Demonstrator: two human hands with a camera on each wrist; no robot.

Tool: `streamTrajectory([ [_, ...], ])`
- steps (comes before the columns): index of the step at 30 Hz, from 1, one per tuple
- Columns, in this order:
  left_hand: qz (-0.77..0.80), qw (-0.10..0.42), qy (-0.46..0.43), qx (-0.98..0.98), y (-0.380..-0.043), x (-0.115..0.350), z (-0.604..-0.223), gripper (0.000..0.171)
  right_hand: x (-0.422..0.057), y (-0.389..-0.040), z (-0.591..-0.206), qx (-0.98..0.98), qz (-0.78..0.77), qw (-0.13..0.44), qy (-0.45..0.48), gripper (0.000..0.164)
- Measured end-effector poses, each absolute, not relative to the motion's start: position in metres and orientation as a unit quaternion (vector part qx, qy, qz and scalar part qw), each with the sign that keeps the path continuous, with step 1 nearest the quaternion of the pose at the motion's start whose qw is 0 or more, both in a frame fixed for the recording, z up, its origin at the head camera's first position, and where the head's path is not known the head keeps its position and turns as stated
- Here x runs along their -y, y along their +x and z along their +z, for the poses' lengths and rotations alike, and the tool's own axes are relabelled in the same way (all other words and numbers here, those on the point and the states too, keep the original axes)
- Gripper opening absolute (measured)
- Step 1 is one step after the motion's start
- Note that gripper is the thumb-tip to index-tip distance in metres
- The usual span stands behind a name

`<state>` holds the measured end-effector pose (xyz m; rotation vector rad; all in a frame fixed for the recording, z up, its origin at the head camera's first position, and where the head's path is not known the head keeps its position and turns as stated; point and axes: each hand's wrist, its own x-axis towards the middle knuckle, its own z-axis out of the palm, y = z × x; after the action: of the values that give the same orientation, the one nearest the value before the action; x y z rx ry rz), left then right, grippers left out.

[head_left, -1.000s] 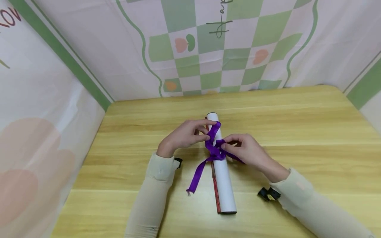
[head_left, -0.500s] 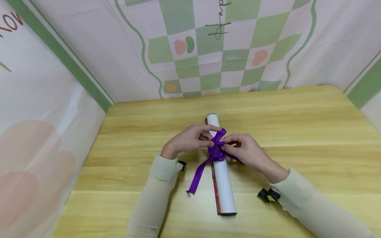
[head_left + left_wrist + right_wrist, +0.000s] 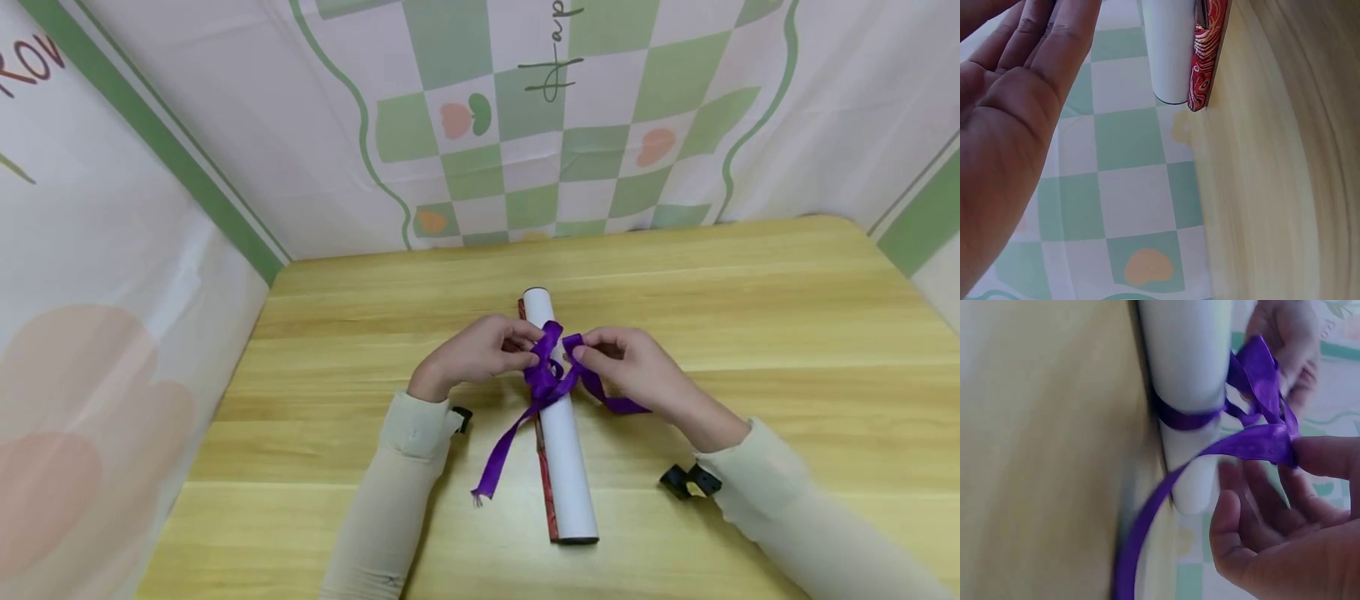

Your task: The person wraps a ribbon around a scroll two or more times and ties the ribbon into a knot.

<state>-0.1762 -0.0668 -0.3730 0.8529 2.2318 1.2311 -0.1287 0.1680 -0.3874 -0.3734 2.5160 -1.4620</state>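
Note:
A white rolled scroll (image 3: 572,475) with a red patterned edge (image 3: 548,492) lies lengthwise on the wooden table. Purple ribbon (image 3: 501,454) circles its middle, knotted on top with loops standing up. My left hand (image 3: 476,354) pinches the left loop between thumb and fingers. On the other side, my right hand (image 3: 641,371) pinches a folded part of the ribbon, and one tail hangs below it to the right. The right wrist view shows the band (image 3: 1188,419) around the roll and thumb and fingertip on the ribbon. From the left wrist, the held loop is out of frame.
The wooden table (image 3: 337,333) meets a green-and-white checked cloth (image 3: 532,158) at its back edge. Another printed cloth (image 3: 112,250) hangs along the left side. A black wrist-worn device (image 3: 690,481) sits at the right cuff.
My right hand has drawn a ribbon fold away to the right, and the tail below it has shifted right. My left hand first came in toward the knot, then stayed there holding its loop.

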Motion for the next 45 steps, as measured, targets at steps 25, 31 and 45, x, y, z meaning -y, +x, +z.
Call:
streamTrajectory([
  [25,0.429,0.206,0.347,-0.809,-0.161,0.052,-0.360,0.033,-0.153,-0.118,-0.394,-0.914,-0.364,0.063,-0.167,0.014],
  [31,0.429,0.215,0.356,-0.802,-0.160,0.047,-0.362,0.031,-0.155,-0.121,-0.395,-0.911,-0.367,0.056,-0.181,0.011],
  [45,0.414,0.211,0.373,-0.803,-0.162,0.048,-0.361,0.021,-0.164,-0.131,-0.402,-0.872,-0.387,0.069,-0.291,0.011],
])
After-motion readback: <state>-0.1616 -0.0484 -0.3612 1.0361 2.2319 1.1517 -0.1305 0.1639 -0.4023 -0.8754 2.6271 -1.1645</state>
